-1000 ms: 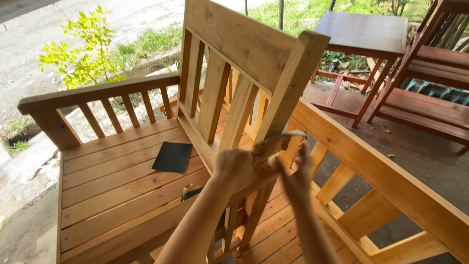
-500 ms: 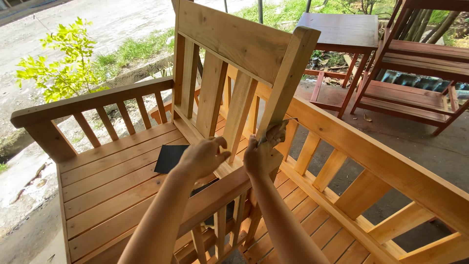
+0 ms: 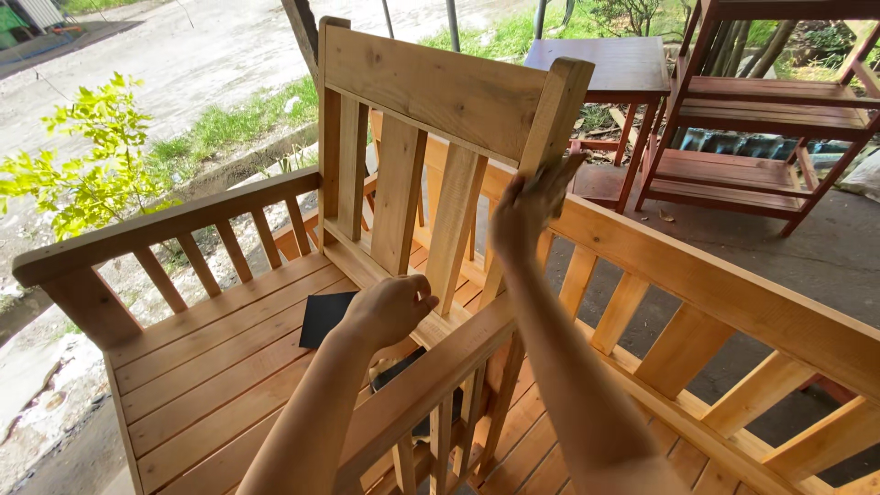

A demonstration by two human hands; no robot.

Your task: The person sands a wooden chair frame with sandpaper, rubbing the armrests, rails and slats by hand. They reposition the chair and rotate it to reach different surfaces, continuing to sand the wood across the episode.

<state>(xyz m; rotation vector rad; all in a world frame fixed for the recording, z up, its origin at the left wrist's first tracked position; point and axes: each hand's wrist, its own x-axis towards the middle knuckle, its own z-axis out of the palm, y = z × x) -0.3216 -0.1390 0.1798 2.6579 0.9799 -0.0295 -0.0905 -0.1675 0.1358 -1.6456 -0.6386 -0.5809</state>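
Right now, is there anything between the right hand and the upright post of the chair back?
Nothing visible. The right hand lies flat against the post; whether something is pressed under the palm cannot be told.

A yard with wooden furniture in daylight

We saw a brown wooden table [image 3: 610,64] and a slatted shelf rack [image 3: 761,110] standing on the grey concrete floor [image 3: 825,257], with a pale road [image 3: 211,55], a strip of grass [image 3: 229,128] and a green leafy bush [image 3: 92,165] behind them.
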